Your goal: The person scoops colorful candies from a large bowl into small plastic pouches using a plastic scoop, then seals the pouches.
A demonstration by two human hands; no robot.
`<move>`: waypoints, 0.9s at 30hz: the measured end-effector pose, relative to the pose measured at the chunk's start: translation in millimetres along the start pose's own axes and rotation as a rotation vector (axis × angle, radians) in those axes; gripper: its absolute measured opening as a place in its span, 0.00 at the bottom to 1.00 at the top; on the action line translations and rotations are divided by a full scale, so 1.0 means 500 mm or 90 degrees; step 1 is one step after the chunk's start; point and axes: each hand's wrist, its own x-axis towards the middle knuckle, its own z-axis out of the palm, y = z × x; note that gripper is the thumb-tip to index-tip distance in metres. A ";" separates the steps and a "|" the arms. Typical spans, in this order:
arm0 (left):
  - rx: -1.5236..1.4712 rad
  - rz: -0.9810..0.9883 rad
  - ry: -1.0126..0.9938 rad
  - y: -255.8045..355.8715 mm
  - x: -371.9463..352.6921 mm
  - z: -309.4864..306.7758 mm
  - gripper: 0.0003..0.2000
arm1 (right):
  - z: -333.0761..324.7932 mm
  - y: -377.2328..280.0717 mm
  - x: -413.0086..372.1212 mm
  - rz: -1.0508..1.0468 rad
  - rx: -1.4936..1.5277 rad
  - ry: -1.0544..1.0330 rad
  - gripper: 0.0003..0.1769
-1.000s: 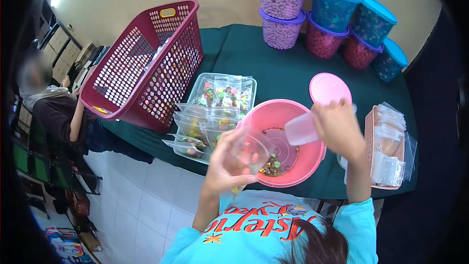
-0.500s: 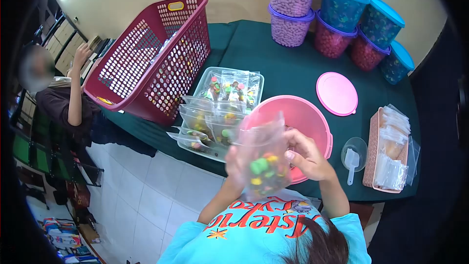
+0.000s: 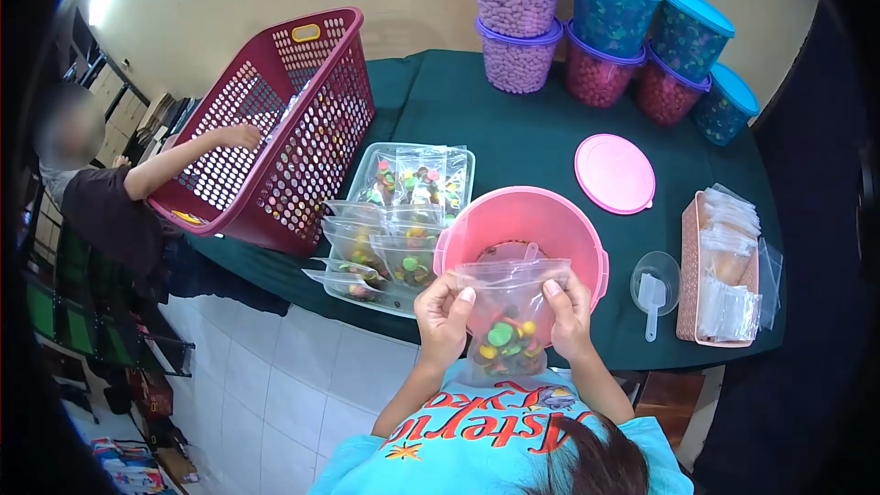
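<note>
Our left hand (image 3: 443, 313) and right hand (image 3: 571, 313) pinched the top corners of the clear plastic bag of coloured sweets (image 3: 507, 335), mouth level, just before the round pink plastic tub (image 3: 513, 218).

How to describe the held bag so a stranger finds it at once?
Find the pink tub on the green table. Before it, the left hand and right hand pinch a clear bag by its top. Unlike the bags in the tray, it hangs in the air.

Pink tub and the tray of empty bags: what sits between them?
A clear cup holding a white scoop, standing on the green tablecloth; the head view shows it.
</note>
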 end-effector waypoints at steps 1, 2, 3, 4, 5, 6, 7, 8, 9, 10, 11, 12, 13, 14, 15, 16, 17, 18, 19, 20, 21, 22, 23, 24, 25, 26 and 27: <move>0.009 0.019 -0.004 0.001 -0.002 -0.002 0.04 | 0.001 0.005 -0.001 -0.003 0.001 0.000 0.08; 0.017 0.037 -0.008 0.002 -0.004 -0.003 0.03 | 0.003 0.010 -0.003 -0.021 0.011 0.010 0.07; 0.056 0.031 -0.003 0.003 -0.005 -0.005 0.03 | 0.004 0.012 -0.003 -0.038 0.022 0.019 0.07; 0.055 0.034 -0.003 0.005 -0.006 -0.007 0.03 | 0.006 0.011 -0.003 -0.041 0.021 0.019 0.07; 0.056 0.036 -0.010 0.006 -0.008 -0.010 0.04 | 0.008 0.010 -0.003 -0.053 0.022 0.019 0.08; 0.056 0.039 -0.016 0.008 -0.008 -0.012 0.04 | 0.010 0.009 -0.002 -0.065 0.022 0.020 0.08; 0.056 0.039 -0.014 0.012 -0.007 -0.012 0.04 | 0.011 0.010 -0.001 -0.063 0.021 0.018 0.08; 0.049 0.058 -0.018 0.015 -0.007 -0.011 0.04 | 0.010 0.011 -0.001 -0.071 0.008 0.016 0.08; 0.043 0.076 -0.022 0.017 -0.008 -0.013 0.05 | 0.011 0.013 -0.002 -0.077 -0.005 0.013 0.09; 0.043 0.073 -0.018 0.015 -0.011 -0.019 0.05 | 0.014 0.016 -0.002 -0.072 -0.005 0.011 0.09; 0.051 0.068 -0.014 0.009 -0.015 -0.027 0.05 | 0.018 0.021 -0.002 -0.092 -0.031 0.020 0.09; 0.058 0.064 -0.011 0.006 -0.017 -0.034 0.05 | 0.022 0.024 -0.001 -0.112 -0.056 0.028 0.09; 0.058 0.063 -0.006 0.006 -0.018 -0.036 0.05 | 0.025 0.024 -0.002 -0.109 -0.056 0.024 0.09; 0.011 0.066 0.000 0.005 -0.018 -0.035 0.04 | 0.029 0.022 -0.003 -0.118 -0.065 0.024 0.08; -0.036 0.069 0.007 0.004 -0.018 -0.035 0.04 | 0.033 0.021 -0.004 -0.126 -0.073 0.023 0.08; -0.037 0.067 0.012 0.004 -0.019 -0.036 0.04 | 0.039 0.020 -0.006 -0.123 -0.074 0.019 0.08; -0.059 0.073 0.020 0.006 -0.020 -0.036 0.03 | 0.045 0.019 -0.007 -0.131 -0.074 0.017 0.08; -0.081 0.080 0.027 0.009 -0.021 -0.039 0.02 | 0.052 0.019 -0.007 -0.140 -0.073 0.015 0.08; -0.082 0.081 0.030 0.014 -0.022 -0.045 0.02 | 0.058 0.020 -0.009 -0.140 -0.074 0.012 0.08; -0.033 0.085 0.009 0.020 -0.022 -0.053 0.02 | 0.062 0.021 -0.014 -0.125 -0.075 0.012 0.08; 0.016 0.090 -0.013 0.026 -0.022 -0.061 0.03 | 0.069 0.021 -0.015 -0.111 -0.075 0.012 0.07; 0.016 0.093 -0.010 0.031 -0.023 -0.070 0.03 | 0.082 0.014 -0.011 -0.113 -0.075 0.008 0.07; 0.064 0.088 -0.006 0.036 -0.025 -0.079 0.03 | 0.101 0.001 -0.006 -0.117 -0.063 0.006 0.06; 0.112 0.083 -0.003 0.040 -0.026 -0.087 0.03 | 0.114 -0.005 -0.001 -0.121 -0.050 0.005 0.05; 0.111 0.084 -0.002 0.042 -0.026 -0.094 0.03 | 0.112 -0.003 -0.007 -0.080 -0.039 -0.052 0.02; 0.115 0.108 -0.013 0.045 -0.027 -0.100 0.03 | 0.116 0.001 -0.010 -0.081 -0.040 -0.053 0.02; 0.118 0.132 -0.025 0.047 -0.026 -0.108 0.03 | 0.122 0.004 -0.011 -0.112 -0.067 -0.067 0.01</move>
